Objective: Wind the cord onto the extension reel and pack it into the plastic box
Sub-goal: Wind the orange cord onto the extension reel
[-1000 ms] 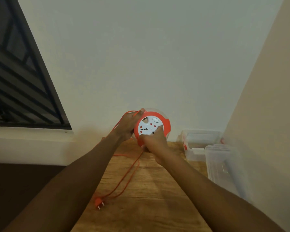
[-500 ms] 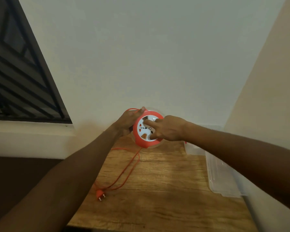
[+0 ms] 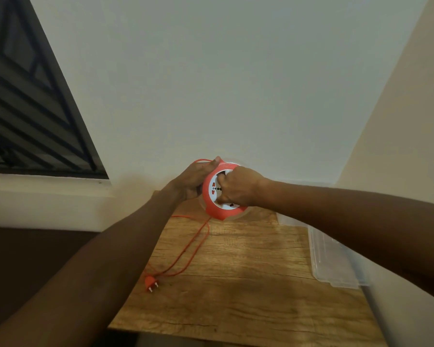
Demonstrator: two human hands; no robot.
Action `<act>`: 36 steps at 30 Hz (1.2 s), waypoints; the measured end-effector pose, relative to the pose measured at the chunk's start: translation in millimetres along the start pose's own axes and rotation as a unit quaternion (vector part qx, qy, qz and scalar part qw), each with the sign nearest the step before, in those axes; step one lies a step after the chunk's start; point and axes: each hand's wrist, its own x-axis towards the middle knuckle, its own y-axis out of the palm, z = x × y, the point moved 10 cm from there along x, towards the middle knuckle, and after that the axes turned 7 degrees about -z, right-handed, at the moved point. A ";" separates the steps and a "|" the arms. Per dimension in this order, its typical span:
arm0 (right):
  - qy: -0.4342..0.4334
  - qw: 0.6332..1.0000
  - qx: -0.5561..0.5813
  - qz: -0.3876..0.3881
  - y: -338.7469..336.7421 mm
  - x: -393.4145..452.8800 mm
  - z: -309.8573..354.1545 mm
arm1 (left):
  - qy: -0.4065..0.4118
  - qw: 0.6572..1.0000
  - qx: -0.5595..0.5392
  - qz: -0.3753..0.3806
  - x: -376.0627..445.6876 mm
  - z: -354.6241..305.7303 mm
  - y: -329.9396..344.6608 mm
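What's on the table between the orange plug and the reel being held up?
In the head view, only loose orange cord runs over the wooden table from the plug up to the reel; otherwise that stretch is bare.

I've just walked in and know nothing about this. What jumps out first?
The bright orange reel, held up over the far end of the wooden table by the left hand and right hand. Its orange cord trails down to a plug lying on the table.
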 end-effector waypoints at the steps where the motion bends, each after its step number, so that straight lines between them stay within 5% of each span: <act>1: -0.006 1.000 -0.007 -0.009 -0.8 1.0 2.0 | -0.004 1.000 -0.005 0.002 -0.5 2.0 -1.1; 5: -0.011 0.999 0.004 -0.048 6.2 7.7 4.8 | -0.003 1.000 0.001 -0.007 -2.2 4.7 -5.4; 9: 0.111 0.981 0.131 -0.090 11.7 10.7 -14.0 | 0.013 0.999 -0.025 -0.034 -1.4 3.0 -12.5; 12: 0.314 0.892 0.292 -0.141 21.2 -1.0 -41.2 | 0.040 0.994 -0.056 -0.083 0.7 -3.6 -22.1; 14: 0.484 0.731 0.445 -0.182 36.7 -20.6 -55.5 | 0.069 0.986 -0.092 -0.122 0.9 -11.8 -26.1; 15: 0.546 0.615 0.534 -0.196 47.6 -28.0 -54.5 | 0.085 0.982 -0.101 -0.137 0.6 -16.3 -26.8; 19: 0.582 0.025 0.781 -0.225 70.7 -15.8 -4.4 | 0.121 0.974 -0.062 -0.179 -0.1 -22.4 -26.0; 20: 0.563 -0.063 0.790 -0.236 67.5 -10.8 5.6 | 0.126 0.975 -0.045 -0.176 -0.4 -23.6 -23.5; 22: 0.533 -0.149 0.795 -0.246 60.3 -4.3 15.8 | 0.128 0.978 -0.005 -0.164 -2.2 -25.9 -20.6; 25: 0.501 -0.167 0.817 -0.232 51.4 2.6 18.1 | 0.116 0.984 0.002 -0.139 -3.0 -25.3 -22.4; 29: 0.486 -0.126 0.840 -0.205 41.8 3.4 15.4 | 0.091 0.990 -0.016 -0.104 -2.7 -21.0 -21.1; 34: 0.467 -0.156 0.842 -0.220 36.3 -0.5 15.1 | 0.074 0.994 -0.020 -0.075 -1.9 -18.7 -16.2; 36: 0.466 -0.119 0.846 -0.230 35.6 -4.6 13.0 | 0.061 0.994 -0.021 -0.088 -0.1 -15.3 -21.4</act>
